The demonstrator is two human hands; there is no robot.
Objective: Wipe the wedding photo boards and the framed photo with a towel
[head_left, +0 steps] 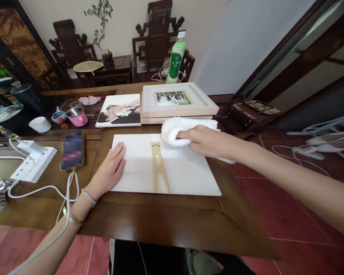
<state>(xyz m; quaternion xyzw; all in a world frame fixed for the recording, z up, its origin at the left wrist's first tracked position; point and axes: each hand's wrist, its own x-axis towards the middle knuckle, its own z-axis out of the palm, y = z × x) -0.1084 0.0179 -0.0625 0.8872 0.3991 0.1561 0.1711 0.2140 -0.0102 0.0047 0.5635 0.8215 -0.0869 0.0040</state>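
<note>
A white board [137, 168] lies flat on the brown wooden table [189, 221]. On its middle is a tan, cat-headed shape [158, 166] with an oval opening and two long legs. My left hand [111, 168] rests on the board's left edge, fingers spread and holding nothing. At the board's upper right, my right hand [202, 140] grips a folded white cloth [176, 128]. The cloth covers part of the board's far edge, and its tail hangs past the right side.
Behind the board are a photo print [121, 110], a framed picture [209, 103] and a green bottle [176, 59]. To the left stand a pink mug [78, 117], a white cup [40, 124], a phone [73, 149] and a power strip [36, 164] with trailing cables.
</note>
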